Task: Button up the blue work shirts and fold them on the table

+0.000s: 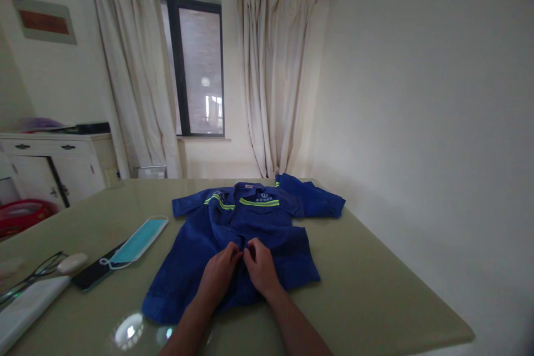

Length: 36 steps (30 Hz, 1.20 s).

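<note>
A blue short-sleeved work shirt (258,222) with yellow-green reflective stripes lies spread on the table, its collar at the far end. My left hand (221,271) pinches the shirt's front opening near the lower middle. Close beside it, almost touching, my right hand (259,265) has its fingers closed on the other side of the same opening. Any button between the fingertips is hidden. Another blue garment (321,200), folded, lies by the shirt's right sleeve.
On the table (367,278), a light blue face mask (139,240) partly covers a dark phone (94,271). Farther left are a pale rounded object (72,263), glasses (41,270) and a white flat object (31,308). A wall (438,150) runs along the right side.
</note>
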{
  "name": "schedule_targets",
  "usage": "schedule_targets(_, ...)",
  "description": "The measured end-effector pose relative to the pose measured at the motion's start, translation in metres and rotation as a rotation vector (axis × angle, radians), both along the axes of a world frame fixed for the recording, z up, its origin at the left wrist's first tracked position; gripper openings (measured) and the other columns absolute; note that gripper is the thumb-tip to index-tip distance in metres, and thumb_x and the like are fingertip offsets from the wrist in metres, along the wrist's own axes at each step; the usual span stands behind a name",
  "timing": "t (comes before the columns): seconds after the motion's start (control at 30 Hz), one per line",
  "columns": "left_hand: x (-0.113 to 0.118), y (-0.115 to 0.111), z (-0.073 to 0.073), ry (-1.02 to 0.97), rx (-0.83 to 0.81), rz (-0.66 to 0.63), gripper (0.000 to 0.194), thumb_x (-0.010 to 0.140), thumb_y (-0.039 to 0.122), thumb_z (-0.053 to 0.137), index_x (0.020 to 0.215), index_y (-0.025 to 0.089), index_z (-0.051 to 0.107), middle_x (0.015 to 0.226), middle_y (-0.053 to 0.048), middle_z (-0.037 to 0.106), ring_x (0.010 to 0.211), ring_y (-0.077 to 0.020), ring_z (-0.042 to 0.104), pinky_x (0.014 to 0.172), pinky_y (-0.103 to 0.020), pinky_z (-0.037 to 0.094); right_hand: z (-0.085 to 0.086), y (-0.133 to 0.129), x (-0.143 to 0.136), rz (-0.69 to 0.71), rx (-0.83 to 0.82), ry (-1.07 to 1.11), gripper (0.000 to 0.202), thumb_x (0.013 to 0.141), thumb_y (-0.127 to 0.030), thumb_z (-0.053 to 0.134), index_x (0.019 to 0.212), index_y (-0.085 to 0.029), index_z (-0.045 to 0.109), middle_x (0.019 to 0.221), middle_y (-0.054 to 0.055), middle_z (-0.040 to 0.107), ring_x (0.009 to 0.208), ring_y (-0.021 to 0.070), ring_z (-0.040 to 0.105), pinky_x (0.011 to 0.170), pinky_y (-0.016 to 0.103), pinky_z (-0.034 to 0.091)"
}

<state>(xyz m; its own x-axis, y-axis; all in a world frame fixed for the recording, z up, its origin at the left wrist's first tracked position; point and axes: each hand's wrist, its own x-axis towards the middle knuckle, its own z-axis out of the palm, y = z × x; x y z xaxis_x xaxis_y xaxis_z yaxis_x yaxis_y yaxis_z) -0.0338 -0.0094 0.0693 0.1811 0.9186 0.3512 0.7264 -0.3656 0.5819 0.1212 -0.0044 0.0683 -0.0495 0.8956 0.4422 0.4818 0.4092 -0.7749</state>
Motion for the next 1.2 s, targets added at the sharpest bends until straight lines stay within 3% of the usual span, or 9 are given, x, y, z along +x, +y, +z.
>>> schedule_targets(0.1, -0.0018, 0.0034, -0.0027, -0.096, -0.011, 0.011, 0.011, 0.097, 0.033, 0.048, 0.092, 0.028, 0.056, 0.086, 0.001, 0.073, 0.082, -0.0191, 0.072, 0.075, -0.026, 0.048, -0.0001, -0.0003, 0.0007, 0.016, 0.011, 0.002, 0.012, 0.088, -0.019, 0.054, 0.088, -0.020, 0.065, 0.081, 0.001, 0.067, 0.073, 0.0165, 0.061, 0.066, 0.024, 0.043)
schedule_targets(0.3, -0.0034, 0.0056, -0.0031, -0.207, -0.024, -0.117, 0.012, 0.093, 0.029, 0.048, 0.093, 0.026, 0.060, 0.091, -0.002, 0.074, 0.087, -0.0196, 0.071, 0.081, -0.028, 0.052, 0.0005, 0.0013, 0.0011, 0.017, 0.000, 0.018, 0.013, 0.082, -0.013, 0.058, 0.085, -0.018, 0.070, 0.079, 0.002, 0.067, 0.071, 0.0157, 0.060, 0.066, 0.023, 0.043)
schedule_targets(0.47, -0.0038, 0.0067, -0.0062, -0.203, 0.038, -0.064, 0.015, 0.093, 0.030, 0.046, 0.089, 0.025, 0.059, 0.092, -0.004, 0.071, 0.088, -0.0211, 0.068, 0.083, -0.031, 0.052, 0.0017, -0.0006, 0.0009, 0.027, 0.000, 0.013, 0.006, 0.081, -0.017, 0.064, 0.081, -0.019, 0.069, 0.075, -0.001, 0.065, 0.067, 0.0141, 0.058, 0.063, 0.022, 0.040)
schedule_targets(0.6, -0.0040, 0.0066, -0.0066, -0.208, -0.015, -0.090, 0.016, 0.095, 0.031, 0.044, 0.090, 0.026, 0.058, 0.090, -0.003, 0.071, 0.086, -0.0198, 0.068, 0.081, -0.029, 0.052, 0.0025, -0.0007, 0.0018, 0.059, -0.013, 0.066, 0.009, 0.085, -0.023, 0.064, 0.081, -0.019, 0.070, 0.072, -0.001, 0.066, 0.064, 0.0142, 0.058, 0.061, 0.023, 0.041)
schedule_targets(1.03, -0.0032, 0.0058, -0.0056, -0.235, 0.033, -0.060, 0.015, 0.094, 0.030, 0.045, 0.094, 0.026, 0.059, 0.092, -0.003, 0.073, 0.088, -0.0206, 0.070, 0.082, -0.030, 0.052, -0.0034, 0.0012, -0.0003, -0.020, -0.029, 0.002, 0.012, 0.080, -0.019, 0.063, 0.086, -0.018, 0.074, 0.071, 0.002, 0.071, 0.063, 0.0159, 0.063, 0.061, 0.024, 0.044)
schedule_targets(1.2, -0.0037, 0.0042, -0.0017, -0.208, -0.001, -0.065, 0.018, 0.093, 0.030, 0.045, 0.094, 0.025, 0.061, 0.094, -0.005, 0.074, 0.089, -0.0219, 0.070, 0.084, -0.032, 0.054, 0.0044, -0.0032, 0.0007, 0.021, -0.041, 0.032, 0.016, 0.088, -0.026, 0.061, 0.085, -0.019, 0.074, 0.072, 0.002, 0.072, 0.065, 0.0165, 0.064, 0.062, 0.025, 0.044)
